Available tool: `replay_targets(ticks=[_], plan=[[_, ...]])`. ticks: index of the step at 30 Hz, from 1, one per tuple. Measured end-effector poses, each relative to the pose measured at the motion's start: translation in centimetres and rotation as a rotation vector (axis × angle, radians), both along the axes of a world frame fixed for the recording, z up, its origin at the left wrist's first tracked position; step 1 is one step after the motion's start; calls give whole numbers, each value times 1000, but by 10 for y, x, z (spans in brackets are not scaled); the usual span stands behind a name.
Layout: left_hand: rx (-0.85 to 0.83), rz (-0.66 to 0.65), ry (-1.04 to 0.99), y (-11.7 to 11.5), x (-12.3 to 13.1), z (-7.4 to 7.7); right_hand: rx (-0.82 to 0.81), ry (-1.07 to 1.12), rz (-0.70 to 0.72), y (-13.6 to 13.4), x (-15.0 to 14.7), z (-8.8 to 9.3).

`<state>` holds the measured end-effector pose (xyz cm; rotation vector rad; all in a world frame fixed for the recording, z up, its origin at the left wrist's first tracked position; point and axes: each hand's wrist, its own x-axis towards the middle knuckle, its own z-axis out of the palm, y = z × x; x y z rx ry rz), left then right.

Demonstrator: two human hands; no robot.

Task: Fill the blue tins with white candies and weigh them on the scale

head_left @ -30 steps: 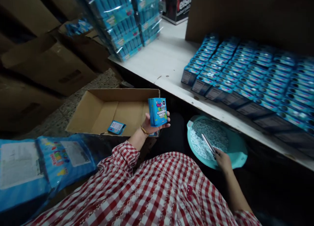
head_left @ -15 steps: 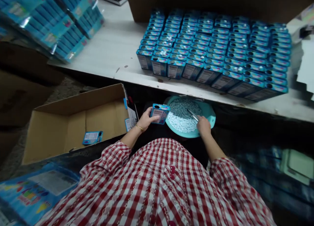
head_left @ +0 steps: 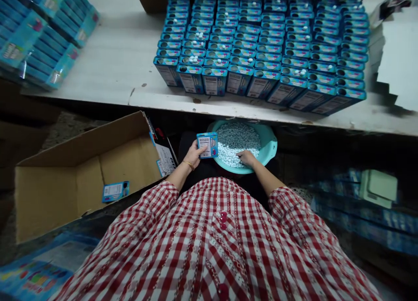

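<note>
My left hand point(head_left: 193, 155) is closed on a small flat blue candy box point(head_left: 207, 145), its printed label facing up, beside the left rim of a turquoise basin point(head_left: 270, 146). Small white candy pellets point(head_left: 230, 155) fill much of the basin, partly in shadow. My right hand point(head_left: 248, 158) is inside the basin, its closed fingertips down at the pellets. The slim metal tool it held a moment earlier is mostly hidden; only a dark bit shows at the fingertips.
Rows of upright blue boxes point(head_left: 214, 81) stand on the white table point(head_left: 111, 70), some with pellets on top. Wrapped blue packs point(head_left: 48, 48) lie at upper left. A cardboard carton point(head_left: 88, 170) holds a blue box point(head_left: 115, 191). A pale green lidded object point(head_left: 379, 188) is at right.
My right hand has moved left and lower over the pellets, and the metal tool has mostly gone from sight. My left hand has turned the box's label upward. The whole view has shifted.
</note>
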<state>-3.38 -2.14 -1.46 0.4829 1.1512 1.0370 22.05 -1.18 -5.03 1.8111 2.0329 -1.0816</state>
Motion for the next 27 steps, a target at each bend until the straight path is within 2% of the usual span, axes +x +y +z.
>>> replay_targets(ticks=[3, 5, 9, 11, 14, 18, 24, 27], plan=[[124, -1, 105, 5, -3, -6, -7, 95, -59, 1, 13, 8], [210, -14, 228, 11, -4, -10, -19, 212, -175, 0, 22, 22], [379, -73, 491, 24, 2, -13, -93, 553, -517, 2, 40, 68], [438, -118, 590, 30, 11, -11, -107, 616, -554, 6, 45, 95], [496, -200, 679, 37, 27, -7, -101, 602, -491, 17, 43, 130], [531, -288, 763, 42, 47, -9, -88, 397, -299, 34, 31, 160], [562, -362, 832, 39, 56, -13, 85, -58, 115, 57, 5, 184], [573, -374, 820, 37, 57, -13, 155, -218, 255, 61, -12, 191]])
